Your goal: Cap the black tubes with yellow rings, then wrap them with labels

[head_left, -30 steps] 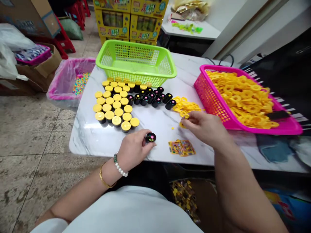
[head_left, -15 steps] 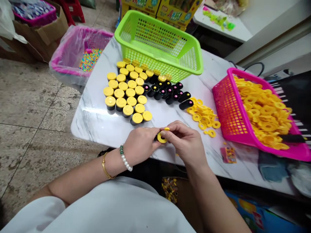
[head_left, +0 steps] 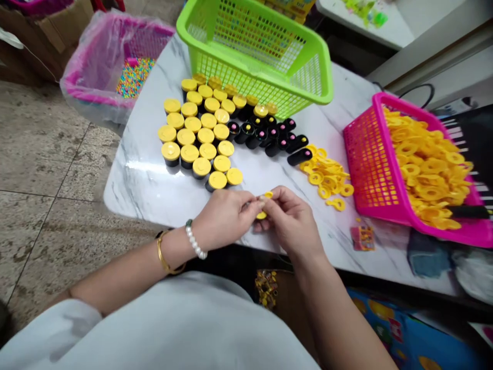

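Close to the table's front edge, my left hand (head_left: 227, 218) and my right hand (head_left: 295, 221) meet with fingers closed around a small yellow ring lid (head_left: 261, 215). Both thumbs press together on it, and its round flap (head_left: 268, 195) sticks up between them. The fingers cover most of the piece; the black container under it is hidden. Beyond my left hand stand several black containers with yellow lids (head_left: 201, 167). To their right are several open black containers (head_left: 299, 156) with pink or yellow bits inside, some tilted or lying. Loose yellow ring lids (head_left: 327, 174) lie right of my fingers.
A pink basket (head_left: 370, 169) heaped with yellow lids stands at the right. A green basket (head_left: 246, 77) sits at the back. Left of the marble-patterned table (head_left: 133, 200) is a plastic-lined pink basket (head_left: 90, 92) with colourful beads. A small printed packet (head_left: 362, 238) lies front right.
My left thumb has moved onto the lid beside my right thumb. The ring, which faced up before, is now mostly covered. The whole view has shifted slightly.
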A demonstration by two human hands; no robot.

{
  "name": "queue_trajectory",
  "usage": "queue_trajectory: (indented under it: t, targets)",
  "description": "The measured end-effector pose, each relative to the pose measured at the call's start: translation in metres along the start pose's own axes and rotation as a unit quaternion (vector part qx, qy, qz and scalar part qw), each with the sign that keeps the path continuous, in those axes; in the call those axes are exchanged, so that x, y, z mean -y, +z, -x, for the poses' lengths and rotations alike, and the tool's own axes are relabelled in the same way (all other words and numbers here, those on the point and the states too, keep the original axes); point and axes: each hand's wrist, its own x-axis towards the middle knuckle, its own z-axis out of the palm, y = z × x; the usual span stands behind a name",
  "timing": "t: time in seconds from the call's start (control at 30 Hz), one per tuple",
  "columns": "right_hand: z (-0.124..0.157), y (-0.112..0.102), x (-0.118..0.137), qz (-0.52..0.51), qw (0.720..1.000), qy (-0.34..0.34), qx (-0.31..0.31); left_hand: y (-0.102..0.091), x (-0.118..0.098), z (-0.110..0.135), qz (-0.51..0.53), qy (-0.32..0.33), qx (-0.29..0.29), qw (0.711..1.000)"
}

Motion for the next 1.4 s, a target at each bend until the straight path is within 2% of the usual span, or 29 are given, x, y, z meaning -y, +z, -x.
queue_trajectory:
  t: [0.1, 0.23, 0.33, 0.4, 0.47, 0.57, 0.67, 0.77, 0.9, 1.03, 1.23, 1.33, 1.4]
  targets:
    - [0.001, 0.0, -0.005, -0.018, 1.0, -0.012, 0.005, 0.005, 0.001, 0.005, -0.03, 0.01, 0.0, 1.0]
    - [0.002, -0.003, -0.011, -0.033, 0.998, -0.044, -0.021, 0.015, 0.006, 0.015, -0.102, 0.041, -0.011, 0.994]
    - [-0.004, -0.009, -0.01, -0.076, 0.997, -0.006, -0.008, 0.019, 0.008, 0.018, -0.123, 0.049, -0.016, 0.991]
    - [-0.01, -0.013, -0.002, -0.088, 0.994, 0.049, 0.035, 0.018, 0.009, 0.017, -0.118, 0.052, -0.023, 0.991]
    - [-0.018, -0.017, 0.012, -0.058, 0.988, 0.087, 0.11, 0.017, 0.009, 0.015, -0.115, 0.056, -0.02, 0.992]
    - [-0.028, -0.021, 0.036, 0.051, 0.966, 0.094, 0.234, 0.015, 0.009, 0.012, -0.115, 0.053, 0.001, 0.992]
    - [-0.032, -0.022, 0.05, 0.126, 0.944, 0.095, 0.291, 0.013, 0.009, 0.008, -0.11, 0.044, 0.009, 0.993]
    - [-0.025, -0.022, 0.048, 0.122, 0.945, 0.117, 0.28, 0.011, 0.007, 0.007, -0.095, 0.035, 0.02, 0.995]
    - [-0.008, -0.021, 0.032, 0.115, 0.954, 0.14, 0.238, 0.006, 0.005, 0.009, -0.046, 0.024, 0.021, 0.998]
    - [0.001, -0.017, 0.018, 0.056, 0.974, 0.113, 0.188, -0.001, 0.006, 0.009, 0.035, 0.011, 0.021, 0.999]
    - [0.006, -0.013, 0.01, 0.047, 0.984, 0.096, 0.144, -0.001, 0.005, 0.004, 0.041, -0.025, 0.008, 0.999]
    - [-0.001, -0.01, 0.009, 0.04, 0.986, 0.1, 0.13, 0.004, 0.006, 0.009, 0.017, 0.006, -0.038, 0.999]
    - [-0.013, -0.003, 0.012, 0.035, 0.99, 0.077, 0.111, 0.006, 0.009, 0.012, 0.02, 0.026, -0.075, 0.997]
